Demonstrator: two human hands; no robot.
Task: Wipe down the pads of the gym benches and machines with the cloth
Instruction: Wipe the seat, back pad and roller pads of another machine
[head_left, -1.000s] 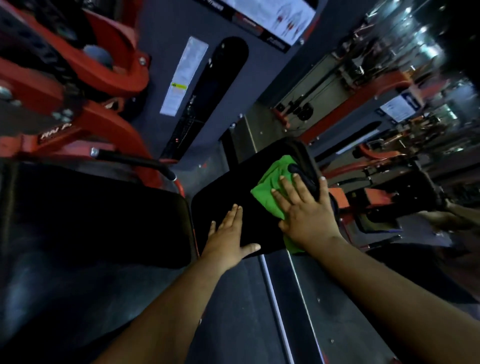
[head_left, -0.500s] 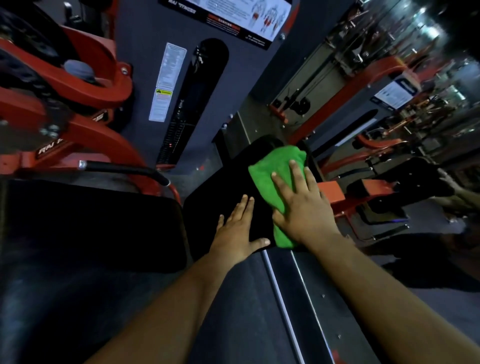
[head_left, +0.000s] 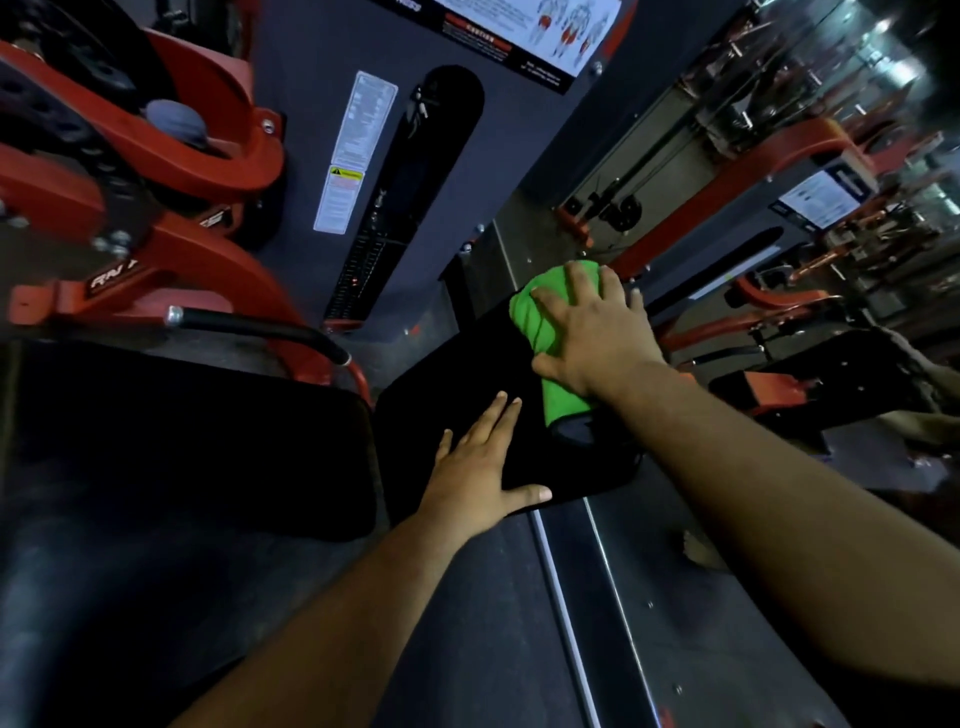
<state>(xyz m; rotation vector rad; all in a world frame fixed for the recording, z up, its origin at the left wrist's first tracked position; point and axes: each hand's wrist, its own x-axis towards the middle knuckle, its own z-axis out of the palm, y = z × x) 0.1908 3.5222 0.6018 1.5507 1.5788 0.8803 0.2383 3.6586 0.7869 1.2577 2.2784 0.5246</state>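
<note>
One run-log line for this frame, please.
step: wiping pad | right hand: pressing cloth flat at far end of pad | left hand: flat on pad near edge | done: not judged

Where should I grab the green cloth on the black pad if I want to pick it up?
Pinch the loose near end of the green cloth, coming from above on your side. It pokes out below the right hand, which presses the middle flat on the black pad.

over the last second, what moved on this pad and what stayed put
The right hand slid the green cloth along the black pad, away from the person toward its far end, fingers flat on it throughout. The left hand stayed pressed flat on the pad's near edge.
</note>
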